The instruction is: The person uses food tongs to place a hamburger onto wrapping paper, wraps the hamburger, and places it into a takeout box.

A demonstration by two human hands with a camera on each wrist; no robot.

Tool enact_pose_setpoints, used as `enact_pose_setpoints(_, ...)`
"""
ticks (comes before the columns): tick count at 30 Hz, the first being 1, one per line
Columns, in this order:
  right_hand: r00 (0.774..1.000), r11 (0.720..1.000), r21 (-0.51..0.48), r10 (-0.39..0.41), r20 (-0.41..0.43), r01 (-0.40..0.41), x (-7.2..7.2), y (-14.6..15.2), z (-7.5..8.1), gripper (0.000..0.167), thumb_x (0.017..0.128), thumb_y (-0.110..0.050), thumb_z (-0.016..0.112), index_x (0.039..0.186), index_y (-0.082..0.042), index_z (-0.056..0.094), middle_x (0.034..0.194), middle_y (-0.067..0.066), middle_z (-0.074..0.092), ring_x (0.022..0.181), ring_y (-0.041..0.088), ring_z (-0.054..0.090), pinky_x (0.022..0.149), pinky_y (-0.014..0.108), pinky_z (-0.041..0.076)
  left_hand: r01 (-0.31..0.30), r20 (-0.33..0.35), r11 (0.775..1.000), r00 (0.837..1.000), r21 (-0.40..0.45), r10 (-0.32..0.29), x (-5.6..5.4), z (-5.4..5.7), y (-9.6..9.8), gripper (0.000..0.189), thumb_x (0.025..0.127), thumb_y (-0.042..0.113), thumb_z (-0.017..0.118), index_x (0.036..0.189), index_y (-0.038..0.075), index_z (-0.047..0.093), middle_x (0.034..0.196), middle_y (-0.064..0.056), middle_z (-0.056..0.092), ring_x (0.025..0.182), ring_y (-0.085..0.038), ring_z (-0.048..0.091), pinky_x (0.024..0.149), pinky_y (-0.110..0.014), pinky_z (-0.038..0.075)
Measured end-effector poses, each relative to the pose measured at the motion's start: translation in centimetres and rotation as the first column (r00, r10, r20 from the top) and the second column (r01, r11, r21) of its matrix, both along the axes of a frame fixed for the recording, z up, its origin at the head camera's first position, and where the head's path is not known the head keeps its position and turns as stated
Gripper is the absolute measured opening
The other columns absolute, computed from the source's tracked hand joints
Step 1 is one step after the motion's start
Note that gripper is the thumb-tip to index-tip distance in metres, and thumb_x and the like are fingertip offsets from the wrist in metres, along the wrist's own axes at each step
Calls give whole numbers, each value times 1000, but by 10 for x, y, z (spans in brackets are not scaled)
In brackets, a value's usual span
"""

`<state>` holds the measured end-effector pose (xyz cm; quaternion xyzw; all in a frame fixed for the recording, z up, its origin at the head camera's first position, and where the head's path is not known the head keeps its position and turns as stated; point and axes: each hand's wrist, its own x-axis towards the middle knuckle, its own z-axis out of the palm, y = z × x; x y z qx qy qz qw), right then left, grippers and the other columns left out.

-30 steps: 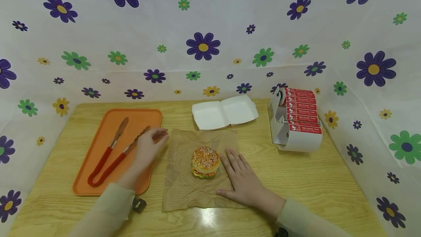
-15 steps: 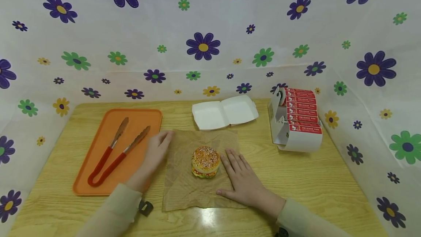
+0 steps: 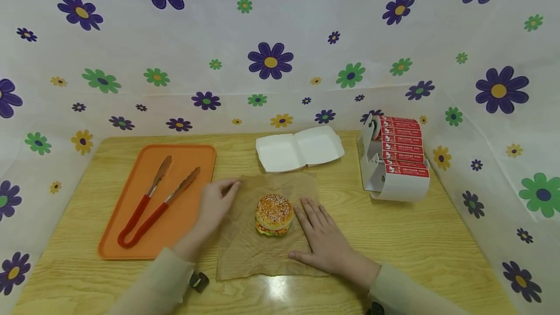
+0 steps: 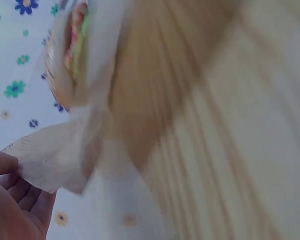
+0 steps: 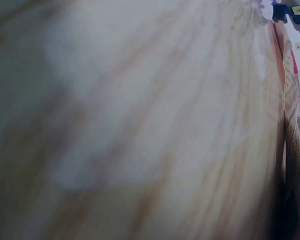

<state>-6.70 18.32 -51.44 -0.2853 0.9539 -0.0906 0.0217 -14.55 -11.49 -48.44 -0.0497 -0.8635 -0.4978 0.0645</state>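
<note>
A hamburger [image 3: 273, 215] with a sesame bun sits on a sheet of brown wrapping paper [image 3: 258, 256] in the head view. My left hand [image 3: 216, 204] pinches the sheet's far left corner between thumb and fingers. The left wrist view shows that paper corner [image 4: 50, 155] raised, gripped by the left hand [image 4: 20, 200], with the hamburger [image 4: 72, 55] beyond it. My right hand [image 3: 325, 242] lies flat with its fingers spread on the right part of the paper, fingertips close beside the bun. In the right wrist view the table surface fills most of the picture.
An orange tray [image 3: 175, 227] on the left holds red-handled tongs [image 3: 142, 218]. Behind the paper lies an opened white burger box [image 3: 299, 149]. A dispenser with a roll of red and white labels [image 3: 400, 154] stands at the back right. Flower-patterned cloth hangs behind the table.
My left hand has moved right from above the tray's edge, taken hold of the paper's corner and drawn it slightly toward the hamburger. The right hand has stayed in place.
</note>
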Motion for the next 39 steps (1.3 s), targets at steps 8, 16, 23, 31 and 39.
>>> enact_pose_setpoints(8,1000,1000,-14,-5,17,5,0,0,-1,110,95,-77,55,169,-2,22,176,26,15,165,42,17,133,61,23,92,-67,996,993,3,-92,23,19,23,19,101,7,71,116,0,81,111,-17,82,102,-31,79,84,-37,67)
enact_pose_setpoints(16,999,1000,20,-17,42,16,-1,-1,0,111,95,-74,59,169,-2,19,177,25,13,165,41,15,133,61,22,193,-215,948,944,-251,-249,43,20,43,22,98,11,76,118,6,81,119,-12,81,111,-30,79,97,-46,64)
enact_pose_setpoints(23,999,1000,24,-13,31,12,-1,-1,-1,110,96,-73,59,169,-2,20,177,25,14,165,41,16,133,60,23,199,-365,856,841,-477,-399,49,12,48,22,95,16,80,116,9,82,118,-7,81,111,-24,79,97,-38,65)
enact_pose_setpoints(31,999,999,38,-20,49,18,-1,-1,0,111,95,-74,58,170,-3,17,178,24,10,166,39,12,134,59,20,198,-416,759,737,-620,-532,51,8,46,25,94,19,82,117,8,82,121,-6,81,113,-21,78,100,-35,63)
enact_pose_setpoints(39,998,999,28,-21,53,20,0,0,0,111,95,-75,58,170,-3,18,178,23,10,166,38,12,135,59,20,267,-340,637,665,-723,-665,49,6,35,53,92,36,82,133,4,74,136,-11,74,130,-25,70,107,-39,61)
